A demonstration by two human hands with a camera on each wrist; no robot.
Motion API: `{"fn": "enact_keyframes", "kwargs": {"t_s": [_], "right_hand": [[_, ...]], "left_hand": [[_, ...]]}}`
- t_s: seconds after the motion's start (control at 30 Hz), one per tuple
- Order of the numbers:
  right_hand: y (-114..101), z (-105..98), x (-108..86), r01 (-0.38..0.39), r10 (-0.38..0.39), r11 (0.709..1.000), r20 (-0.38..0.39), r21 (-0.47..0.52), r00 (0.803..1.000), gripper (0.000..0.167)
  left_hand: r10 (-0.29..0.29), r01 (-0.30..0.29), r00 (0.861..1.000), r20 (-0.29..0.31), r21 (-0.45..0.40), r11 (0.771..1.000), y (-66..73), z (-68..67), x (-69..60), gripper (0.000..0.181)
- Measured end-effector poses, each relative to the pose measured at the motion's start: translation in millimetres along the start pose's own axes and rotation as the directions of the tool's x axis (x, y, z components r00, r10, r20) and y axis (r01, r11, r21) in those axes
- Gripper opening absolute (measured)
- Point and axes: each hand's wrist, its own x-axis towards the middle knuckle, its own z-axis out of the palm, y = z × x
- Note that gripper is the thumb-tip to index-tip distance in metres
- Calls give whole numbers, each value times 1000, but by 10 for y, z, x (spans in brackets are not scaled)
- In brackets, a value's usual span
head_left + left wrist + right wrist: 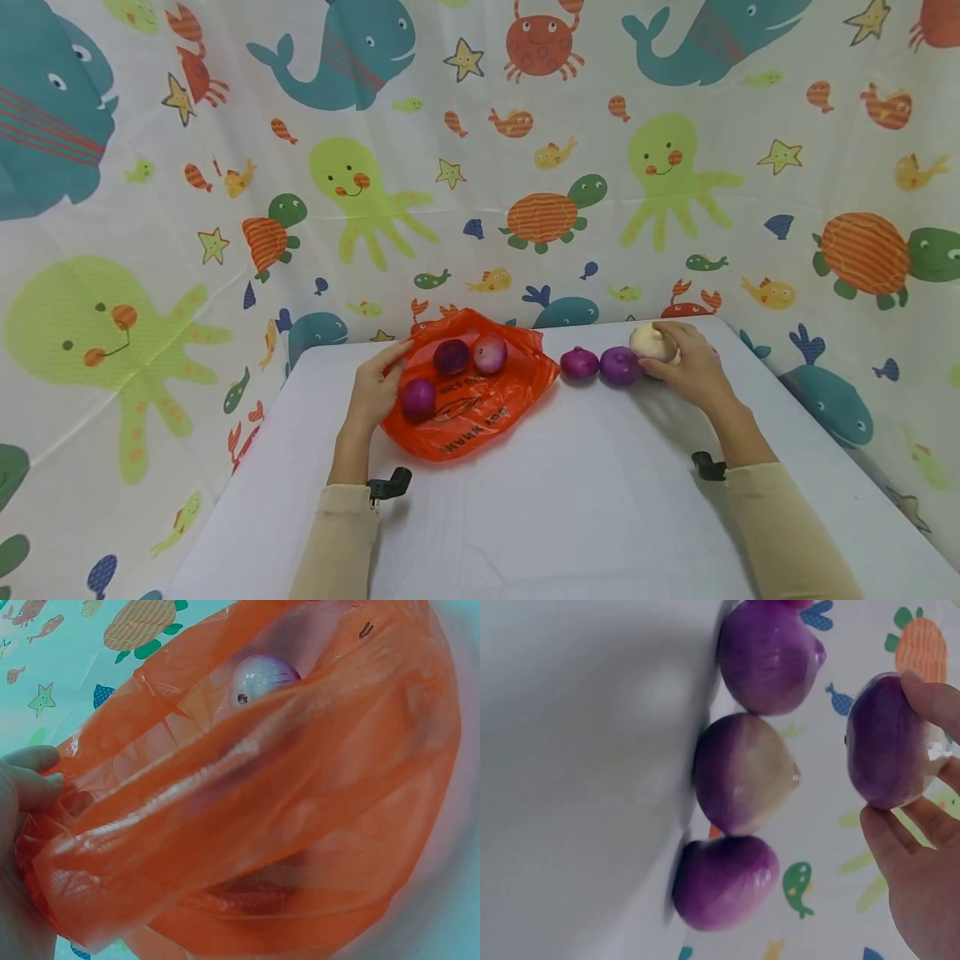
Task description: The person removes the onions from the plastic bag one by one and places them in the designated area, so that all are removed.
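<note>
My left hand (372,390) pinches the left rim of an orange plastic bag (480,429) with printed lettering. Inside its mouth lie a dark purple onion (452,357), a pale pink onion (490,354) and a purple onion (418,400). The left wrist view shows one shiny onion (262,677) past a fold of the bag. To the right, my right hand (696,367) grips a white-and-purple onion (889,742) between thumb and fingertips, raised above the table. Beneath and beside it sit a two-tone onion (742,774) and purple onions (769,656).
A row of onions (580,365) runs along the back of the white table (570,517), just right of the bag. Behind the table hangs a curtain (465,125) printed with sea animals. A small black camera (390,483) is strapped to each wrist.
</note>
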Motion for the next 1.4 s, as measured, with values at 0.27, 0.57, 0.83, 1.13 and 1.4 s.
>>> {"fn": "enact_keyframes", "kwargs": {"t_s": [0.27,0.57,0.83,1.13,1.4], "right_hand": [[163,-173,-63,-12,10,999,-39,-39,999,67],[302,-391,-139,-51,48,997,-45,-66,998,71],[385,-481,-160,-49,48,997,-18,-51,999,67],[511,-547,-176,-97,103,991,58,-95,993,74],[580,-614,-237,-183,198,977,156,-105,968,82]], "left_hand": [[8,-8,1000,-3,-1,1000,5,-19,17,41],[15,-15,1000,-16,3,1000,14,-27,36,40],[7,-7,1000,-19,-10,1000,-4,-17,36,40],[5,-5,1000,-15,-11,1000,-4,-5,23,40],[5,-5,1000,-10,-19,1000,-22,6,11,39]]}}
